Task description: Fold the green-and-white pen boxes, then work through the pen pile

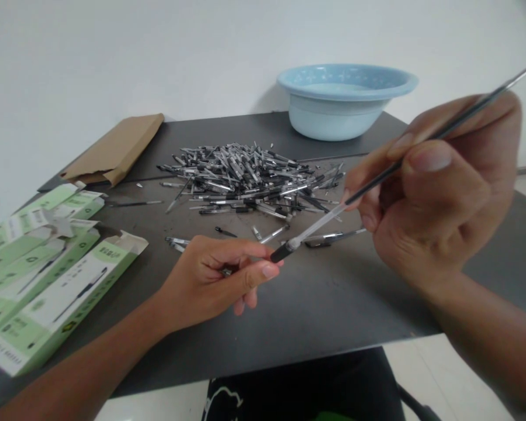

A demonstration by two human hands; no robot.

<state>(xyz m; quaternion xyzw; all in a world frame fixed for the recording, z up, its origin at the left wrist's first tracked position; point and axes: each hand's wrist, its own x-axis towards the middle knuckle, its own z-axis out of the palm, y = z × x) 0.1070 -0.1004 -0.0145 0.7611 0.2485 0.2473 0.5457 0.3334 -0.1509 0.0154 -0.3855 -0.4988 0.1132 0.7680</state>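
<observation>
My left hand (232,272) pinches a pen barrel between thumb and forefinger; its black grip end (282,252) shows, and the fingers hide most of the rest. In my right hand (447,181) is a long thin pen refill (377,176), gripped between thumb and fingers. The refill slants down to the left, with a metal point at its upper right, dark ink along the middle and a clear tail. That tail meets the barrel's open end; how far inside it reaches, I cannot tell. Behind both hands lies a big heap of pens and pen parts (245,175).
A light blue basin (333,114) stands at the back right of the dark table (324,310). To the back left lies an open brown cardboard box (114,146). Several green and white pen boxes (81,295) overlap at the left. Loose pens (333,238) lie in front of the heap.
</observation>
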